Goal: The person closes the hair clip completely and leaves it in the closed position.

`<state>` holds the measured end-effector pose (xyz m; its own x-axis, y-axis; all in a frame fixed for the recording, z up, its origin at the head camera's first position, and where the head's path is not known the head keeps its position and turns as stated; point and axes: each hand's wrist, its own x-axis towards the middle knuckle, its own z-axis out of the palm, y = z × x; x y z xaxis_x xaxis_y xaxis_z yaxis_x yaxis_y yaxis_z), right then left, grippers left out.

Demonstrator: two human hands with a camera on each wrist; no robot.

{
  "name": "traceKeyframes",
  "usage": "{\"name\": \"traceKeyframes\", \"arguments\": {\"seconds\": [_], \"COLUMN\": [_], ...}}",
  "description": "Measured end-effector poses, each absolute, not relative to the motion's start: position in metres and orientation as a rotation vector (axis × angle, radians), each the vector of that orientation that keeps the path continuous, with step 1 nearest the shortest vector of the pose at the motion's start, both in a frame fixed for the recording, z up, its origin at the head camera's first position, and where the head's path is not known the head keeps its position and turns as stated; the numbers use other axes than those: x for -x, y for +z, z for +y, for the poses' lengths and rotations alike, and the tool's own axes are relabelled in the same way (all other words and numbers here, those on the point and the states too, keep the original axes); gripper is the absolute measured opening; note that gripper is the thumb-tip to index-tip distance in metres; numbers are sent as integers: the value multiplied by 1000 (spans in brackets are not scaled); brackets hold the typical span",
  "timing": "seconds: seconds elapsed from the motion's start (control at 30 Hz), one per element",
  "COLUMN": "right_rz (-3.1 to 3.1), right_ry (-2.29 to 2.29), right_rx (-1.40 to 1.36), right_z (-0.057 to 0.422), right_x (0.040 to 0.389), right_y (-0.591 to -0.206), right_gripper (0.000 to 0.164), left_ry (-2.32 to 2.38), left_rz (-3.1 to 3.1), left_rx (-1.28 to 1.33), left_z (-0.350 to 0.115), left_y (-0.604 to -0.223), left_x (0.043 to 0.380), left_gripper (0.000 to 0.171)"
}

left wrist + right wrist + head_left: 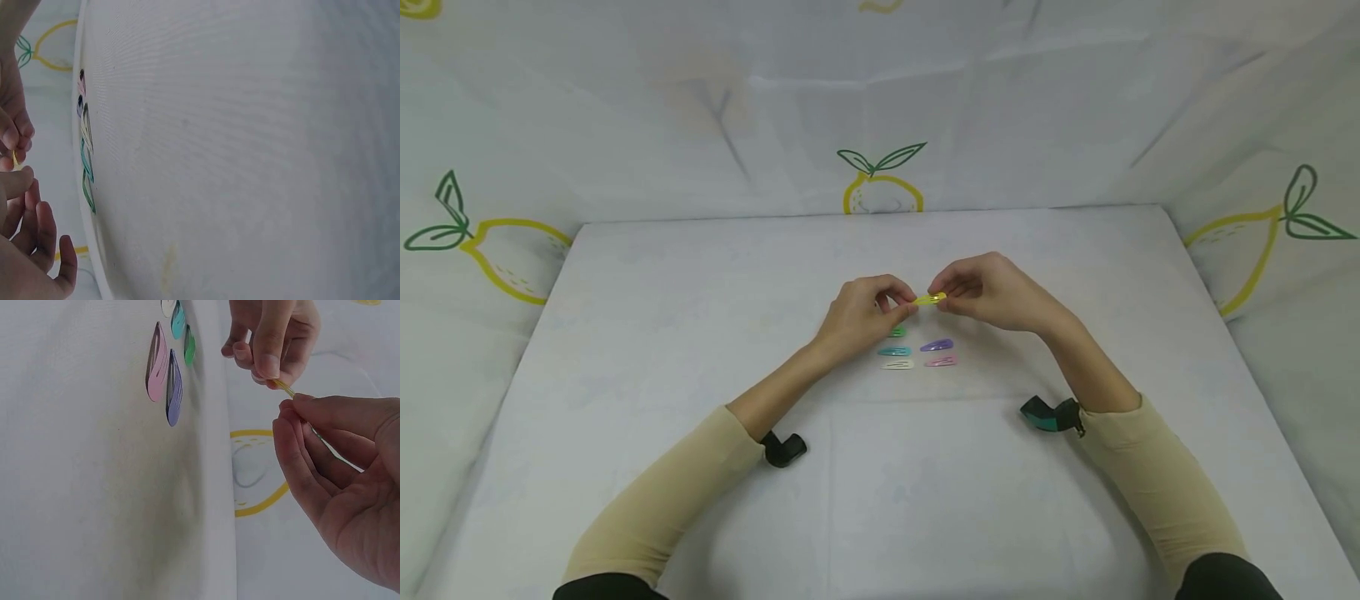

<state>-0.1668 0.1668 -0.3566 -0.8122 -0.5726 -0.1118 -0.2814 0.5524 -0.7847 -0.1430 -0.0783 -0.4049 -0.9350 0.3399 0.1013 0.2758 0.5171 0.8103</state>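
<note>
A yellow snap hair clip (931, 298) is held above the table between both hands. The left hand (859, 315) pinches its left end between thumb and finger. At the other end, the right hand (994, 293) pinches it with thumb and fingertips. Below lie several more hair clips in two columns: a green clip (897, 332) partly behind the left hand, a teal clip (895, 352), a white clip (897, 364), a purple clip (937, 344) and a pink clip (941, 361). In the right wrist view, the yellow clip (284, 387) spans the gap between the fingertips.
The white-covered table (700, 292) meets a hanging cloth (790, 125) with lemon drawings at its back and sides. A dark strap piece (783, 450) sticks out at the left wrist, and a black and teal one (1049, 415) at the right.
</note>
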Motion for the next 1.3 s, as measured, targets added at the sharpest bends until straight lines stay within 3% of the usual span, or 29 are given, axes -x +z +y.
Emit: {"name": "traceKeyframes", "arguments": {"seconds": [1.3], "right_rz": [2492], "right_ry": [-956], "right_rx": [691], "right_z": [172], "right_x": [166], "right_y": [-366], "right_gripper": [12], "left_ry": [1192], "left_rz": [2646], "left_rx": [-551], "left_z": [-76], "left_y": [-407], "left_x": [143], "left_gripper": [7]}}
